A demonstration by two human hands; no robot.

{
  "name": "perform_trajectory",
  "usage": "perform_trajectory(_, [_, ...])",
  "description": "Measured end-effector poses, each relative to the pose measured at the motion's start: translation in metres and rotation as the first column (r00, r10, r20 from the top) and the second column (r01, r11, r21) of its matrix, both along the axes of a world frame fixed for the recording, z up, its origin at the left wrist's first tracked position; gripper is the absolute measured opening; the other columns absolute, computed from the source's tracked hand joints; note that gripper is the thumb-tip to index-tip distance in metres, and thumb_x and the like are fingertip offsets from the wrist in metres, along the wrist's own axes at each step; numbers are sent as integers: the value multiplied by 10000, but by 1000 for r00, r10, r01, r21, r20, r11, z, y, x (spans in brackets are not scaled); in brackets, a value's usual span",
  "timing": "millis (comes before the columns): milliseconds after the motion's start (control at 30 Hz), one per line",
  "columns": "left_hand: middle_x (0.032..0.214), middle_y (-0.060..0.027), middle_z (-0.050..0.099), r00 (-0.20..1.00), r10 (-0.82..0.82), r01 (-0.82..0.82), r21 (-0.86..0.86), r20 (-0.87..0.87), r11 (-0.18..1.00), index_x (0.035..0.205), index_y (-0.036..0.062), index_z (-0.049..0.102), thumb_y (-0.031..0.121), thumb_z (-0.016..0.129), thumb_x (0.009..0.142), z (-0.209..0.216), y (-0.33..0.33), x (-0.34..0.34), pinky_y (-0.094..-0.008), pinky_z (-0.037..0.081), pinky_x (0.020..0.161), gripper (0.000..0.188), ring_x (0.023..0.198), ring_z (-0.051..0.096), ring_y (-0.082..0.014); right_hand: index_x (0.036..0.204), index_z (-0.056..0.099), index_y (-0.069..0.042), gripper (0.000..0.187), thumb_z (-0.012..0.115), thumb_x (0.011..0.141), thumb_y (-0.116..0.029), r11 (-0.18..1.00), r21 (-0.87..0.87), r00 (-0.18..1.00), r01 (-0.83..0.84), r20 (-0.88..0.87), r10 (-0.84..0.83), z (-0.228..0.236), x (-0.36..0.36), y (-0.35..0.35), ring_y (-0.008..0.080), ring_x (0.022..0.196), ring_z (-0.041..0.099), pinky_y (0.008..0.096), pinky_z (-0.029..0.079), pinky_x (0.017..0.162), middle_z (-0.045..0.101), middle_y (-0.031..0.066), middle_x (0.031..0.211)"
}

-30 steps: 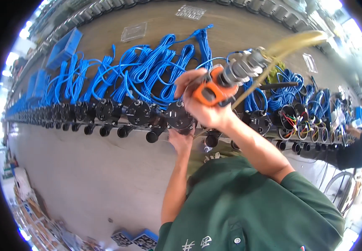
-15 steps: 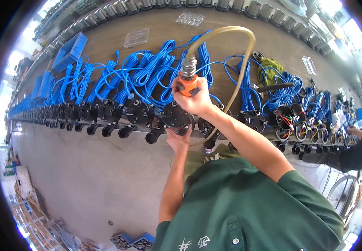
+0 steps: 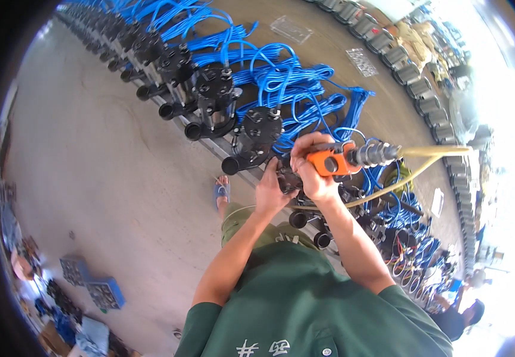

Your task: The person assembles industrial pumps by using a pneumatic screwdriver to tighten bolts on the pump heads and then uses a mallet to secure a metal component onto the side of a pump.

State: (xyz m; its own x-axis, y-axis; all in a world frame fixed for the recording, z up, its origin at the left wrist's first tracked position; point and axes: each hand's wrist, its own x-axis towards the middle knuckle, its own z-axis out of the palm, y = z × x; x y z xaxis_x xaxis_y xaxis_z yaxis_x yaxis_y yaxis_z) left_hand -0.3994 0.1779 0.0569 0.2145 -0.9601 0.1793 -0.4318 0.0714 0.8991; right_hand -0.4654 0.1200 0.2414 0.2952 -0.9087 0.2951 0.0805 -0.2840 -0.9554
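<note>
My right hand [image 3: 318, 185] is wrapped round an orange air screwdriver [image 3: 332, 162], which lies nearly sideways. A metal spring collar [image 3: 376, 154] joins its end to a yellowish air hose [image 3: 415, 172]. Just left of it, my left hand [image 3: 271, 191] has its fingers and thumb curled round a dark pump housing [image 3: 288, 178], largely covered by both hands. The screwdriver's tip is hidden behind my right hand, so I cannot tell whether it touches the housing. Beside my left hand stands another black pump housing [image 3: 258, 132] with a round, bolted top and a side outlet.
More black pump housings [image 3: 214, 89] line the bench edge. Coiled blue cables [image 3: 311, 89] lie behind them on the brown bench [image 3: 323, 50]. Metal cylinders [image 3: 409, 72] run along its far side. Blue crates [image 3: 105, 293] sit on the floor, and another person [image 3: 457, 318] is at lower right.
The view has turned and shifted. The screwdriver has swung from upright to nearly sideways in my right hand, closer to my left. My left hand now shows more, with fingers round a housing.
</note>
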Motion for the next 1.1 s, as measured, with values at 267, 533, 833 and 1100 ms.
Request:
perform_trajectory(267, [1371,-256,530,992,-101,86,-168,-82,982,1473,-45,333,242,972,533,2,-14,21,-457,494,1021,1172,1248,552,-404,1056,562,62,303,555,756,17,996,-27,996,82,40,-81,32,5,-21,157,632,565,307,509,631,627,140,898])
perform_trajectory(533, [1420,-216,524,882,-363,369,-38,-301,929,1485,17,399,197,979,460,-6,-35,35,-417,484,1077,1192,1295,551,-366,1004,555,25,218,505,792,39,957,-68,938,283,-189,-291,6,4,-53,178,671,588,307,517,642,597,110,831])
perform_trajectory(833, [1449,-194,505,895,-307,280,-128,-324,951,1443,41,441,180,970,444,-17,-37,27,-425,505,1057,1139,1289,555,-374,885,617,30,154,557,753,81,910,47,909,413,35,-414,15,17,-63,133,628,612,247,493,573,633,78,764])
perform_trajectory(1100, [1431,-162,532,920,-300,267,-159,-252,951,1475,62,403,198,973,482,-12,-41,30,-412,531,1021,1153,1230,608,-339,906,626,40,175,557,751,82,915,-24,914,403,-34,-404,16,18,-66,137,636,630,258,518,581,664,100,800])
